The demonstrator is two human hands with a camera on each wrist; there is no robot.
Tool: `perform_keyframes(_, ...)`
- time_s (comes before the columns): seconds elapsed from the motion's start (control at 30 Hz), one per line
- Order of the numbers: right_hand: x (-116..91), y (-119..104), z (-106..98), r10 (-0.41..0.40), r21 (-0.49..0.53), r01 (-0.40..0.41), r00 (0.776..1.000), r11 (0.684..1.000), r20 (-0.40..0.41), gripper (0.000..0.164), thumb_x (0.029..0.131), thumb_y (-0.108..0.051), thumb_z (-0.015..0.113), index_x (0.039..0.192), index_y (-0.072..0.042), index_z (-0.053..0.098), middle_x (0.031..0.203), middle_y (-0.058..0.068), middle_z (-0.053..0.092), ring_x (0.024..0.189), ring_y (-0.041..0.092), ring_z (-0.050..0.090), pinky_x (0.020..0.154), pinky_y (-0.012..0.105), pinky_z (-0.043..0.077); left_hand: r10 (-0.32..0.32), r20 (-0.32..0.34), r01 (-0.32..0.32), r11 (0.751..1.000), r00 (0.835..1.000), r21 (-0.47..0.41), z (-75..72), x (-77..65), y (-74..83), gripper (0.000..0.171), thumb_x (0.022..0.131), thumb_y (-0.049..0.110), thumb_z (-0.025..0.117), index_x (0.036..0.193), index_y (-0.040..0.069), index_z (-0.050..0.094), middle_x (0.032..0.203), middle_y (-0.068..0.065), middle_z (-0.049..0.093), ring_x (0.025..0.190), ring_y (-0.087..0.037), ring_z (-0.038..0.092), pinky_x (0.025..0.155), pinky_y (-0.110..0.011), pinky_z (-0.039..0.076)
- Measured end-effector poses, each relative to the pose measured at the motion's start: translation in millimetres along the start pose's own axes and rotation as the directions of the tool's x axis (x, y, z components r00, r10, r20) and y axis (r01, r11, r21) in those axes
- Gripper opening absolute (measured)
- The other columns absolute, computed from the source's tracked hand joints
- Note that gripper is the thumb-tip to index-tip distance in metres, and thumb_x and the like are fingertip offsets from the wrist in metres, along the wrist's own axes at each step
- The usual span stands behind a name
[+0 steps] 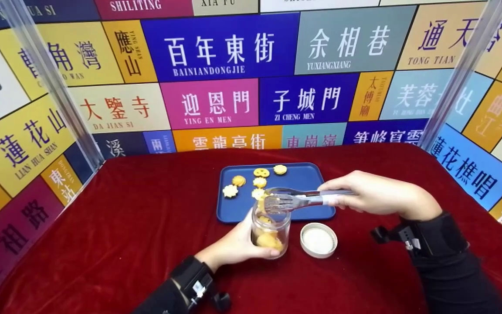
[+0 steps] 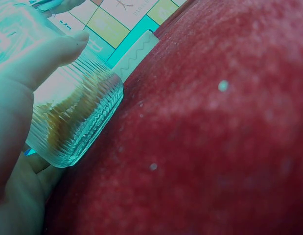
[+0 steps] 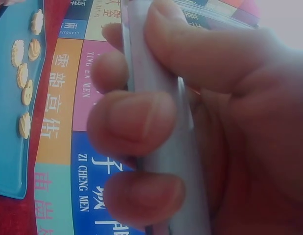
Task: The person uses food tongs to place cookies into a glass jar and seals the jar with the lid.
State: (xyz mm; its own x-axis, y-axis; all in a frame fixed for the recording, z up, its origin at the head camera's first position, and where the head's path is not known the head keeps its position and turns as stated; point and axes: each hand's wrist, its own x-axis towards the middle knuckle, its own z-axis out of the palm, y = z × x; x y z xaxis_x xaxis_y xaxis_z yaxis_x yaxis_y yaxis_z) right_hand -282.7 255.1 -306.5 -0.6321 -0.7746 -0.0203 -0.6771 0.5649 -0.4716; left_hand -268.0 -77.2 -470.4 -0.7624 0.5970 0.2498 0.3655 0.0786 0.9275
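My left hand (image 1: 238,246) grips a clear glass jar (image 1: 273,231), its thumb along the near side. Cookies (image 1: 269,240) lie inside the jar, and the left wrist view shows them through the jar's ribbed glass (image 2: 87,105). In my right hand (image 1: 373,192) is a pair of metal tongs (image 1: 296,201) with pale handles, the fingers wrapped round them in the right wrist view. The tong heads overlap the jar's open mouth, and a yellowish cookie shows around them; I cannot tell whether they pinch it.
Behind the jar is a blue tray (image 1: 310,174) with several cookies (image 1: 239,180), including a pretzel-shaped one (image 1: 261,173). A round whitish lid (image 1: 319,240) lies right of the jar on the red cloth (image 1: 159,226). Clear posts (image 1: 456,83) and a sign-covered backdrop stand beyond.
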Motion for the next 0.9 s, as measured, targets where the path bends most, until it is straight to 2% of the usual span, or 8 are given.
perform_keyframes(0.3, -1.3, -0.8, 1.0, 0.047, 0.038, -0.048, 0.999, 0.998, 0.026, 0.03, 0.11, -0.038, 0.06, 0.132, -0.021, 0.07, 0.084, -0.008, 0.062, 0.063, 0.007, 0.055, 0.06, 0.026, 0.05, 0.006, -0.015, -0.005, 1.0, 1.0, 0.026, -0.3, -0.1, -0.8, 0.115, 0.082, 0.019, 0.095, 0.166, 0.027, 0.017, 0.149, 0.004, 0.058, 0.135, -0.016, 0.058, 0.122, -0.038, 0.038)
perform_keyframes(0.73, -0.5, -1.5, 0.2, 0.08, 0.056, -0.084, 0.994, 0.995, 0.077, 0.037, 0.109, -0.041, 0.06, 0.14, -0.02, 0.065, 0.089, -0.007, 0.064, 0.065, 0.014, 0.058, 0.062, 0.028, 0.051, -0.009, -0.006, 0.009, 1.0, 1.0, -0.004, -0.1, -0.1, 1.8, 0.11, 0.084, 0.015, 0.093, 0.164, 0.024, 0.018, 0.145, 0.002, 0.06, 0.129, -0.017, 0.062, 0.118, -0.034, 0.042)
perform_keyframes(0.8, 0.3, -0.7, 0.0, 0.084, 0.064, -0.089, 0.994, 0.994, 0.071, 0.037, 0.109, -0.04, 0.061, 0.14, -0.02, 0.065, 0.087, -0.006, 0.064, 0.065, 0.016, 0.059, 0.062, 0.028, 0.05, -0.018, -0.007, 0.018, 1.0, 1.0, 0.005, -0.2, -0.3, 1.0, 0.11, 0.084, 0.015, 0.093, 0.164, 0.023, 0.019, 0.144, 0.002, 0.061, 0.129, -0.016, 0.062, 0.118, -0.033, 0.042)
perform_keyframes(0.9, 1.7, 1.3, 0.3, 0.089, 0.083, -0.092, 0.995, 0.992, 0.038, 0.037, 0.11, -0.039, 0.061, 0.14, -0.018, 0.064, 0.081, -0.003, 0.062, 0.064, 0.017, 0.058, 0.059, 0.028, 0.048, -0.026, -0.012, 0.026, 0.999, 1.0, 0.025, -0.4, -0.5, -0.1, 0.101, 0.082, 0.016, 0.093, 0.159, 0.019, 0.027, 0.139, 0.002, 0.064, 0.127, -0.015, 0.063, 0.116, -0.032, 0.044)
